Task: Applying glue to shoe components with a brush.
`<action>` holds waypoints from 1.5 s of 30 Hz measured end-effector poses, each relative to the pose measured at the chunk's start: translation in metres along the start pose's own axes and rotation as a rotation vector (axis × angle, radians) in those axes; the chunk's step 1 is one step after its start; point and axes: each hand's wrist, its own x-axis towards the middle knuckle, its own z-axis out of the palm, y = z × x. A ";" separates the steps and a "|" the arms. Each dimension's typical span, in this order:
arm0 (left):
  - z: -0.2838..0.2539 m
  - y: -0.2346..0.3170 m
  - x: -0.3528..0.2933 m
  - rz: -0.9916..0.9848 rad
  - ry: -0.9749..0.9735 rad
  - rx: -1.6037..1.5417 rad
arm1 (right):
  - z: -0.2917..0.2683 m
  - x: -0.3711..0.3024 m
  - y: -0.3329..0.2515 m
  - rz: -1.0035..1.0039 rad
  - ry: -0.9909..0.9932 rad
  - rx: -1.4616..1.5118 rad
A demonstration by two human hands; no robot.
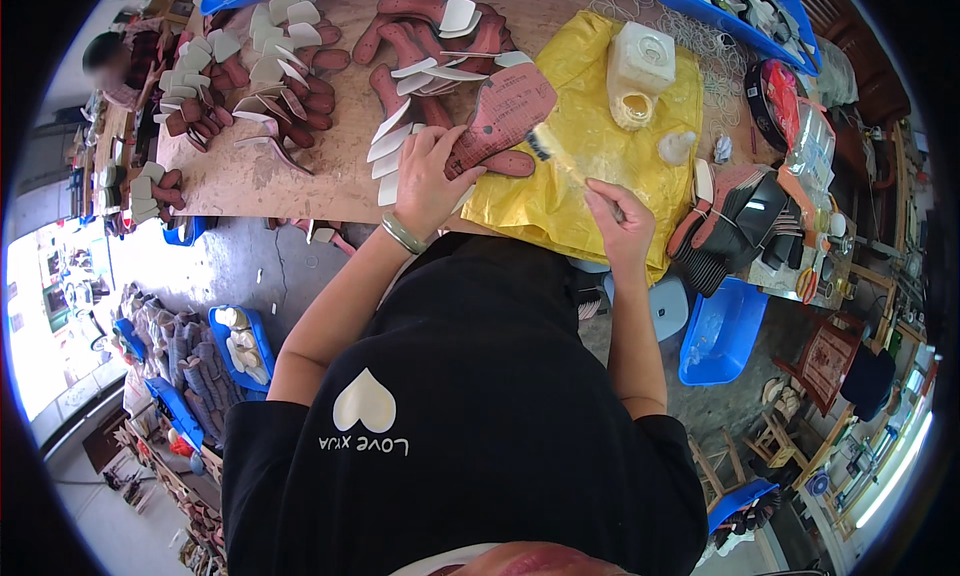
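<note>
My left hand (427, 181) grips a reddish-brown shoe insole (512, 104) by its narrower part, its broad end pointing away from me. In my right hand (622, 221) is a brush (563, 160) with a pale handle, held by the handle's end. Its dark bristles are at the insole's right edge; whether they touch cannot be made out. Another insole (510, 163) lies just under the held one. Both hands are over the near side of a yellow plastic sheet (575, 76). Beyond them stands a whitish plastic jug (643, 61) with an opening facing me.
Several insoles with white pieces (285, 66) cover the table's left side. A small translucent bottle (677, 147) stands on the sheet. Bundled dark soles (740, 216) sit at the right edge, above a blue bin (722, 336). Another person (120, 71) is at the far left.
</note>
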 end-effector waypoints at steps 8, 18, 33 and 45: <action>-0.019 -0.023 -0.005 0.178 -0.056 -0.057 | -0.014 0.052 0.004 -0.045 0.048 -0.065; -0.031 -0.022 -0.019 0.205 -0.030 0.132 | 0.030 0.036 -0.067 -0.429 -0.139 -0.247; -0.034 -0.037 -0.031 0.184 0.007 0.177 | 0.054 0.049 -0.090 -0.538 -0.221 -0.529; -0.038 -0.045 -0.045 0.117 0.063 0.069 | 0.038 0.083 -0.085 -0.406 -0.176 -0.618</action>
